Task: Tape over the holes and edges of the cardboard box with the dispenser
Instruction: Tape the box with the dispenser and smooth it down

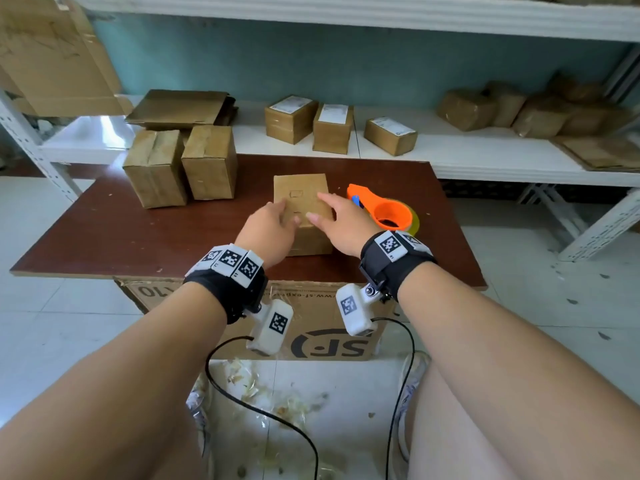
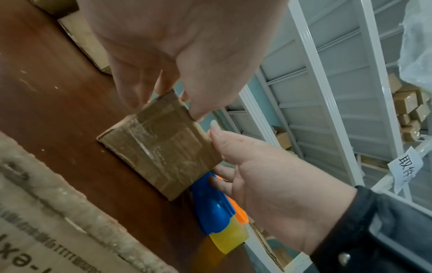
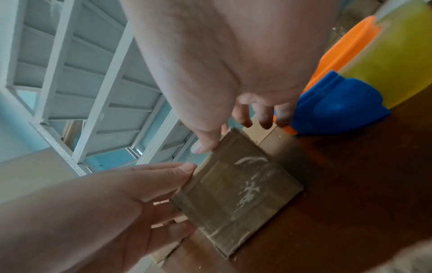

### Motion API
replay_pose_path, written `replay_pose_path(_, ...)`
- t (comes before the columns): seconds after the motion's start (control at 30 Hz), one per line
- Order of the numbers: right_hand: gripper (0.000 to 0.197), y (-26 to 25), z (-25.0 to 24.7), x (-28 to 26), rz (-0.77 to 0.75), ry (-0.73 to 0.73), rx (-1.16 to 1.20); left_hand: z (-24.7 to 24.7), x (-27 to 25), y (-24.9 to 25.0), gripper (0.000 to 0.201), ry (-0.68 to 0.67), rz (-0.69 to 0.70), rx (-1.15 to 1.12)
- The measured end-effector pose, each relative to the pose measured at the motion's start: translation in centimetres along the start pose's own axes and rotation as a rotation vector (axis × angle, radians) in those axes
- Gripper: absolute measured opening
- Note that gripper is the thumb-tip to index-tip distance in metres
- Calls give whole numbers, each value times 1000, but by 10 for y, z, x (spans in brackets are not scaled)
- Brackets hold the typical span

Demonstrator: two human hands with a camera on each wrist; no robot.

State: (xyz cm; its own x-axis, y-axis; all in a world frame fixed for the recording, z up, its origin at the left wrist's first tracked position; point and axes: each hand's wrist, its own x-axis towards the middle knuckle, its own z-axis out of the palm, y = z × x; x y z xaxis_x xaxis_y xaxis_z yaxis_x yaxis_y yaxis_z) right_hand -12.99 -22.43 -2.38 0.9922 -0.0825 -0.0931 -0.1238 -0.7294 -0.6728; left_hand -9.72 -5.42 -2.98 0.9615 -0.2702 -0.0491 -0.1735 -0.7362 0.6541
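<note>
— Cardboard box (image 1: 300,202) sits at the middle of the brown table (image 1: 173,230), its near end face crossed with clear tape. We have both hands on it: the left hand (image 1: 268,233) at its left side, the right hand (image 1: 341,223) on top and at its right side, fingers fairly straight and laid against the card rather than wrapped round it.

— And the dispenser (image 1: 384,209)?

— Just beside the box on its right, lying on the table, nobody holding it: orange and blue plastic with a yellowish roll of tape.

— What can we read?

— Under the table edge, a large carton (image 1: 311,327) shows "SF" and part of a web address, upside down to us. Three small boxes (image 1: 332,128) on the white shelf (image 1: 485,157) carry white labels, too small to read. In the left wrist view a paper tag (image 2: 405,162) bears Chinese characters.

— Anything else?

— Two plain boxes (image 1: 180,166) stand at the table's far left corner, both closed; their contents cannot be seen.
</note>
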Motion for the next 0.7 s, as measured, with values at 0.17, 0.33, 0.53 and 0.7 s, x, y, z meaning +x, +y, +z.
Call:
replay_pose_path(0.17, 64, 7, -16, 6, 121, 283, -231, -2, -1, 4, 49, 205, 12, -44)
replay_pose_path(0.33, 72, 24, -27, 8, 461, 295, -306, -11, -7, 15, 29, 273, -17, -322)
replay_pose_path(0.53, 46, 41, -12, 15, 505, 55, -482, -11, -11, 17, 21, 272, -5, -367)
replay_pose_path(0.7, 39, 35, -17, 14, 532, 137, -364, -13, -13, 21, 17, 273, 8, -387)
